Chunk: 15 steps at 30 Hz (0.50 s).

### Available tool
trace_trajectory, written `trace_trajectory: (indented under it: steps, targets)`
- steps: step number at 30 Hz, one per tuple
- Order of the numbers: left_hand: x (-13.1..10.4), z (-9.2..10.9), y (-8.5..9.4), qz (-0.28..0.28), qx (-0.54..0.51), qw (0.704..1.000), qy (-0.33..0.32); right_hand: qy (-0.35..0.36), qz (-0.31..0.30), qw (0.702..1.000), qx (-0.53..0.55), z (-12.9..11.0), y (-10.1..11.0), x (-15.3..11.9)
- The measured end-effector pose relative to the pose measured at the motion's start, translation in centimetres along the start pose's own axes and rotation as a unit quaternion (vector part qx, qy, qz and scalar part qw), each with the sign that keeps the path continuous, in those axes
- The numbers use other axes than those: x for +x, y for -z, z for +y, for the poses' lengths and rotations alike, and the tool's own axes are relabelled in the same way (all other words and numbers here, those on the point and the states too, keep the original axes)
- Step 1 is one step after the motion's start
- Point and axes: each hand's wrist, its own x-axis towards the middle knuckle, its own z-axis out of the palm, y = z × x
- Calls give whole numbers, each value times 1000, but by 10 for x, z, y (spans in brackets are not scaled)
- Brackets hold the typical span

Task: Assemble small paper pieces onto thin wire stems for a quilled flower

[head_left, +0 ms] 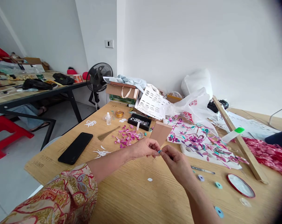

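Above the middle of the wooden table [122, 186], my left hand [145, 148] and my right hand [178, 163] meet with their fingertips pinched together. Between them shows a tiny blue piece [159, 151], too small to name. Pink petals [127, 136] lie in a loose pile beyond my left hand. Just behind my fingers leans a flat brown board [160, 133]. Below my hands is a small white oval disc [150, 179]. Right of my right hand lie a pen [202, 170] and several thread spools, one of them teal [218, 185].
A black phone [75, 147] lies at the left. Farther back are a black tray [139, 121], a small bottle [108, 118] and printed sheets [152, 104]. Flower sprays [201, 137], a wooden bar [238, 137] and a red-rimmed round dish [240, 185] occupy the right. A fan [100, 76] stands behind.
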Motion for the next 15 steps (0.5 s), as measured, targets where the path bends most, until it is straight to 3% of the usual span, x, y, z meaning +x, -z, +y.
trace_trajectory:
  steps: [9,15]
  targets:
    - [-2,-2,1,-2,-38,999,14,-15,5,999,30,0,-1,0]
    - [-4,3,-1,47,-67,996,19,21,40,996,81,1,4,-4]
